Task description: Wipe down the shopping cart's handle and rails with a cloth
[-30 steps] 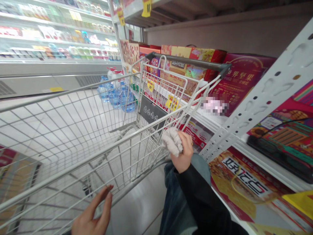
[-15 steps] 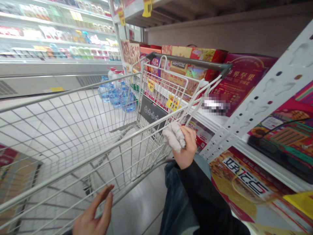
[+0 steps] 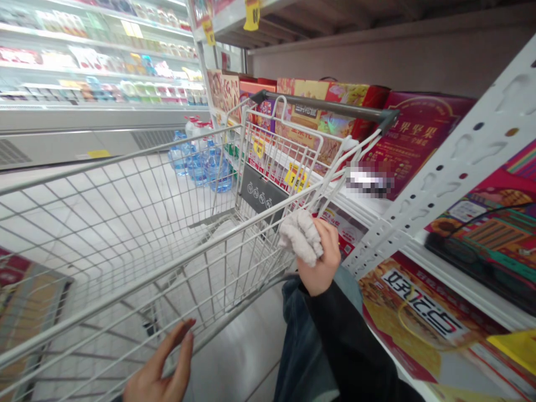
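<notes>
My right hand is closed on a bunched, pale grey cloth. The cloth lies against or just beside the wire side of a shopping cart, close to the cart's handle end. Low in the picture, my left hand is open, its thumb and a finger stretched towards the cart's lower wires. Whether those fingertips touch the wire I cannot tell. The cart's basket holds no goods, and a dark panel with round symbols hangs at its handle end. A grey-brown handle bar runs across the top there.
Behind the cart, a white shelf rack carries red and gold gift boxes. Big blue water bottles stand on the floor beyond the cart. A lit chiller lines the far left. A brown carton shows through the wires.
My right hand has shifted very slightly right and down, and the cloth in it has turned and changed its folds. The left hand and the cart look almost unmoved.
</notes>
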Tool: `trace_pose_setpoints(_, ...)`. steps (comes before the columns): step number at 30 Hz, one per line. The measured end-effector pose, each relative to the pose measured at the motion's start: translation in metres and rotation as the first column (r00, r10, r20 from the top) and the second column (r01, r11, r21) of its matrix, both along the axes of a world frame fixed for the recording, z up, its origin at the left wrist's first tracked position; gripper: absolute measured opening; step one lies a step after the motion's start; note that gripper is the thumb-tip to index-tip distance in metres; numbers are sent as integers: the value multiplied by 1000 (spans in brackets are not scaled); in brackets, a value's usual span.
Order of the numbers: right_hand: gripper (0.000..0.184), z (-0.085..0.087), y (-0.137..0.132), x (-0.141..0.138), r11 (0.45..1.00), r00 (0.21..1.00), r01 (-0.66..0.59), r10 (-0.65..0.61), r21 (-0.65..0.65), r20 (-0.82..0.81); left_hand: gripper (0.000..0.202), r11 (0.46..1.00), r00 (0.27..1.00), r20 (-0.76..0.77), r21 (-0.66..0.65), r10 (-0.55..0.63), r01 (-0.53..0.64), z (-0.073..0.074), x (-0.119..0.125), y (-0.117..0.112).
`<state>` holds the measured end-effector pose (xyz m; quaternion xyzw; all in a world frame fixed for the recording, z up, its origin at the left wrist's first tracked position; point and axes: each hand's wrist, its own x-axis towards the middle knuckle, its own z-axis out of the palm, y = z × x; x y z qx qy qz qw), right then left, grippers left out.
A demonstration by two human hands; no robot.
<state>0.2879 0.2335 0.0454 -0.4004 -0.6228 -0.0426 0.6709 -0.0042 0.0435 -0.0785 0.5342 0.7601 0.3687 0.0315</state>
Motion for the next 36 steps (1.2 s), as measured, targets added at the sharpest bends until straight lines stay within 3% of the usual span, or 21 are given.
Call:
trace_pose_setpoints(2, 44, -4, 3, -4, 1000, 1000, -5, 5, 26, 2, 37, 1000, 1000, 0, 6, 1, -1, 2, 4, -1)
trace_pose_setpoints(5, 42, -30, 0, -12, 999, 999, -30, 29, 33, 39, 37, 1000, 1000, -5, 5, 16, -16, 3, 7, -1)
trace_pose_setpoints(9, 36, -60, -12, -17, 992, 990, -94, 102, -82, 94, 36, 1000, 1000, -24, 9, -7, 8, -2, -2, 1)
trace_pose_setpoints(11, 35, -57, -15, -15, 987, 986, -121, 132, -104, 101, 36, 999, 999, -37, 13, -37, 37, -4, -7, 2)
trace_pose_setpoints(16, 41, -19, -8, -10, 996, 996, -82, 82, -21, 20, 36, 1000, 1000, 9, 11, -19, 19, 1, -1, 1)
trace_pose_setpoints(18, 42, -12, -4, -11, 998, 998, -69, 69, 1, -7, 37, 1000, 999, 33, 14, 12, -13, 6, 6, 0)
trace_pose_setpoints(20, 42, -17, -3, -15, 997, 997, -78, 78, 0, -10, 37, 1000, 999, 35, 15, 24, -24, 9, 11, 0)
trace_pose_setpoints(25, 39, -56, -18, -26, 989, 986, -137, 142, -65, 87, 36, 1000, 1000, 23, 14, 14, -14, 9, 10, 0)
trace_pose_setpoints(28, 37, -61, -25, -27, 984, 981, -157, 165, -79, 105, 36, 1000, 999, 38, 7, 12, -13, 9, 9, 0)
trace_pose_setpoints(34, 42, -17, -17, -22, 994, 994, -109, 109, 0, 28, 37, 999, 998, 51, -16, 30, -30, 9, 12, -1)
trace_pose_setpoints(36, 42, -12, -14, -24, 992, 993, -121, 120, 20, 12, 37, 1000, 999, 35, 4, 18, -19, 7, 8, -1)
